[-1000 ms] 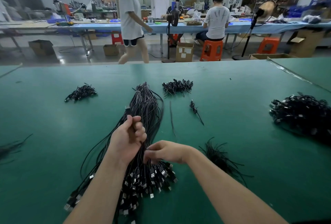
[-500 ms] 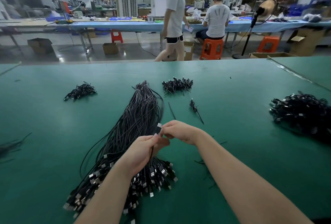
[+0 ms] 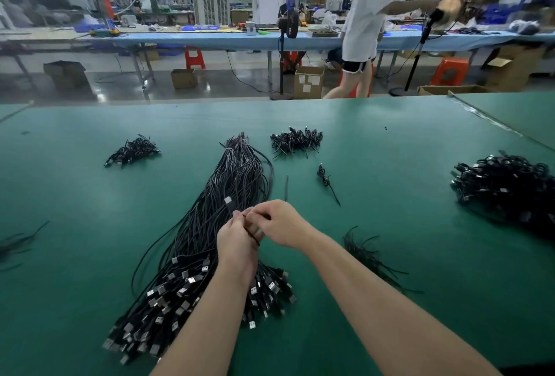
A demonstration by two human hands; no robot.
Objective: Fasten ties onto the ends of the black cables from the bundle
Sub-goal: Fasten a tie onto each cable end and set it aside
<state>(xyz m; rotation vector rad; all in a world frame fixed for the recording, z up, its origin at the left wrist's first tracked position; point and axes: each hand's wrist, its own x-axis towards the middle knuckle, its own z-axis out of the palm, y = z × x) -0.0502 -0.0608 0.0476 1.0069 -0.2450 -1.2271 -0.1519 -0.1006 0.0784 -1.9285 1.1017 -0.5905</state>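
A long bundle of black cables [image 3: 231, 195] lies on the green table [image 3: 390, 165], its metal plug ends fanned out near me. Above it my left hand [image 3: 237, 243] grips one black cable end, whose silver plug [image 3: 228, 201] sticks up past my fingers. My right hand [image 3: 279, 222] meets the left and pinches a thin black tie at that cable end. The tie itself is mostly hidden between my fingers. Loose black ties [image 3: 363, 252] lie in a heap to the right of my right forearm.
Small heaps of finished cables lie at the back left [image 3: 132, 150] and back centre [image 3: 295, 140]. A big heap [image 3: 507, 183] fills the right edge. One tied cable [image 3: 326, 179] lies alone. More ties [image 3: 15, 243] sit at the left edge. A person walks beyond the table.
My left hand rose from the bundle with one cable end. My right hand left the ties, joined it, and both shifted slightly left. The person behind walked to the right.
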